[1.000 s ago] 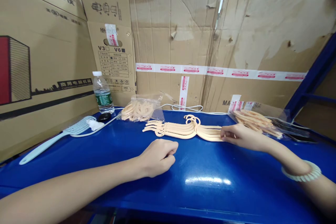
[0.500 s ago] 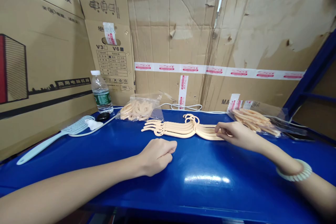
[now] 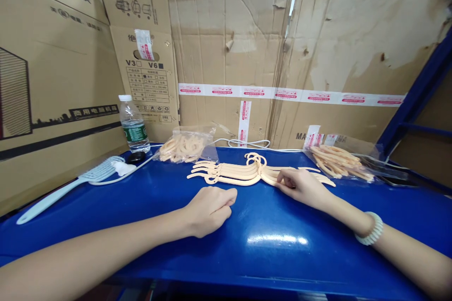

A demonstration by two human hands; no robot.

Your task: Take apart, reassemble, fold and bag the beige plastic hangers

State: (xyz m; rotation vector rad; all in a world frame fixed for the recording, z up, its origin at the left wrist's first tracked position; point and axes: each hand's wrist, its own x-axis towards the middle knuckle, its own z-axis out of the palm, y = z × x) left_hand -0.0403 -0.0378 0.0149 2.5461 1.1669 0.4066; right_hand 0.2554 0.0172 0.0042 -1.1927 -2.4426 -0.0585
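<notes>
Several cream plastic clothes hangers (image 3: 240, 172) lie side by side on the blue table (image 3: 169, 263), their hooks bunched at the middle. My right hand (image 3: 300, 187) is over their right half, thumb and fingers curled in a pinch on the arm of the nearest hanger, just right of the hooks. The fingers hide part of that arm. My left hand (image 3: 212, 210) rests on the table in front of the hangers as a closed fist, apart from them; nothing shows in it.
Clear bags of cream plastic parts lie at back left (image 3: 185, 146) and back right (image 3: 339, 162). A water bottle (image 3: 134, 127), a pale blue brush (image 3: 70, 188) and a white cable (image 3: 247, 143) are on the table. Cardboard sheets (image 3: 229, 56) stand behind; a phone (image 3: 399, 181) lies right.
My right hand has slid left along the hangers toward the hooks, uncovering their right ends. My left fist has stayed in place. The view has shifted slightly.
</notes>
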